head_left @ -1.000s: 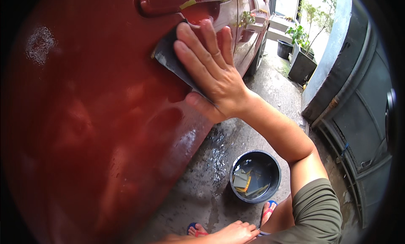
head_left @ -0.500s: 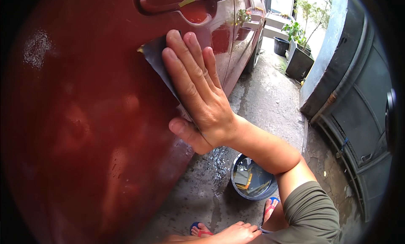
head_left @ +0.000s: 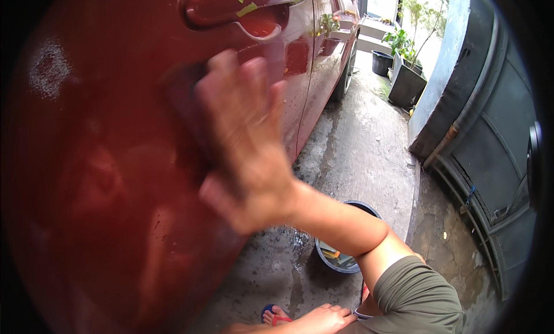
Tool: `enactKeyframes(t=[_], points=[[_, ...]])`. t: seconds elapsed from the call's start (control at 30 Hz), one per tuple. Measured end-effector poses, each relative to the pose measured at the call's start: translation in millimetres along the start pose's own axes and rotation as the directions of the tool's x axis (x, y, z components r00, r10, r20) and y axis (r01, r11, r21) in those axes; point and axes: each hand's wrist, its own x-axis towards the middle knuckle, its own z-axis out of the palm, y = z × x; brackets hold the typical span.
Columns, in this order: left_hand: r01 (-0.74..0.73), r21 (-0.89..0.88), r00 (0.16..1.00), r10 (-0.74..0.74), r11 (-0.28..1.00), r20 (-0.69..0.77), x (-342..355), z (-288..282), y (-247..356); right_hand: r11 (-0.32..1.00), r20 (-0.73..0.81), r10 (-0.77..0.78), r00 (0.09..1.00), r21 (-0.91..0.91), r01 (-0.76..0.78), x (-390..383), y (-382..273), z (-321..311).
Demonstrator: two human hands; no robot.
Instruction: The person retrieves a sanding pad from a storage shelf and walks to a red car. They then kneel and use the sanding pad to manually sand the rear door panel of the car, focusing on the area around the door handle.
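A dark sheet of sandpaper [head_left: 187, 100] lies flat on the glossy red car door [head_left: 109, 218], below the door handle [head_left: 231, 8]. My right hand [head_left: 248, 143] presses the sheet against the panel with its fingers extended and its thumb apart. Motion blurs both the hand and the sheet, and the palm hides much of the sheet. At the lower edge my left hand [head_left: 326, 319] rests by my leg, fingers laid out flat and nothing visible in them.
Beneath my right forearm a dark bucket [head_left: 340, 269] holds water and some flat pieces. A sandalled foot [head_left: 274, 315] stands on the wet concrete [head_left: 358, 155]. Potted plants [head_left: 407, 83] are farther back. A dark metal gate [head_left: 490, 143] lines the right side.
My right hand has slid down and left across the door, taking the sandpaper with it. The forearm now covers more of the bucket. My left hand has stayed nearly still.
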Motion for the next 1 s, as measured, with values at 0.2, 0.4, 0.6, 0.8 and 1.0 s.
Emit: enactKeyframes(t=[0.2, 0.4, 0.6, 0.8, 1.0], points=[[0.014, 0.02, 0.999, -0.014, 1.0, 0.034, 5, 6, -4, 0.993, -0.16, 0.11, 0.981, -0.034, -0.117, 3, 26, 2], [0.072, 0.038, 0.98, -0.077, 0.997, 0.181, 7, -2, -9, 0.972, -0.154, 0.213, 0.965, -0.067, -0.225, -13, 44, -7], [0.156, -0.18, 0.947, -0.096, 0.971, 0.305, 16, -27, -6, 0.993, -0.068, 0.069, 0.995, -0.094, -0.075, -11, 12, 4], [0.036, -0.084, 0.989, -0.023, 0.996, 0.148, 10, 5, -14, 0.998, 0.037, 0.003, 0.999, 0.057, -0.005, 2, -23, 3], [0.032, -0.108, 0.995, -0.022, 0.994, 0.098, 9, 3, -9, 0.996, -0.096, 0.084, 0.992, -0.026, -0.087, 4, 10, 5]])
